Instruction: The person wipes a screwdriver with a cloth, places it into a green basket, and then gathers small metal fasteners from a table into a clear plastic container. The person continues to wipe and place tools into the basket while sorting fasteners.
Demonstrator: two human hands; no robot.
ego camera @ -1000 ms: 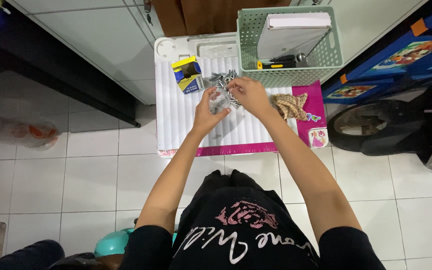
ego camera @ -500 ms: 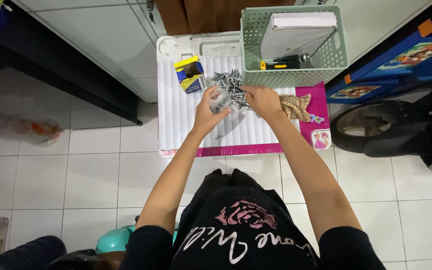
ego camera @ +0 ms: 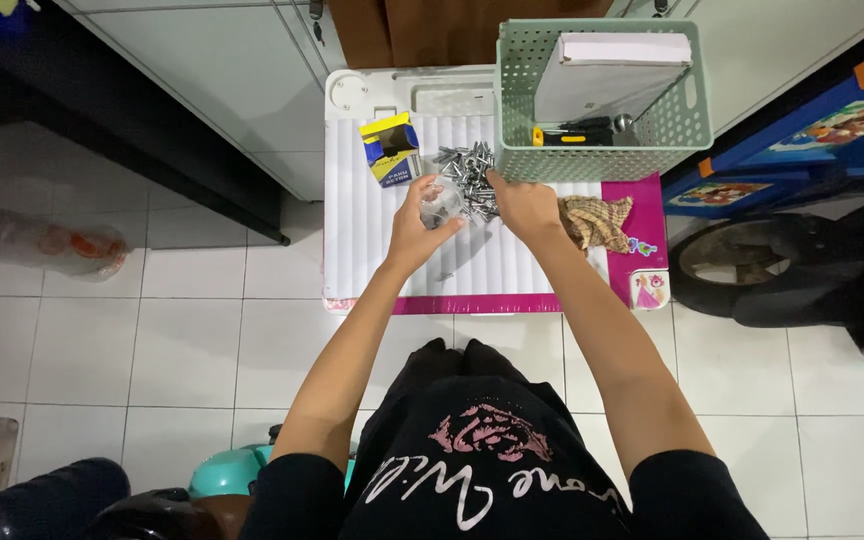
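Clear jar point(ego camera: 441, 203) upright, mouth up

Clear jar point(ego camera: 440, 203) beside screw pile point(ego camera: 467, 172).

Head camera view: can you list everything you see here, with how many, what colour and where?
Folding table: one, white with pink edge, centre.
Metal pieces: a pile, silver, table top.
Clear container: one, see-through, in the left hand.
Small box: one, yellow and blue, left of the pile.
Basket: one, pale green, table's far right corner, holding a white box and tools.
Cloth: one, checked tan, right of the hands.
Left hand: holds the container.
Right hand: at the pile.
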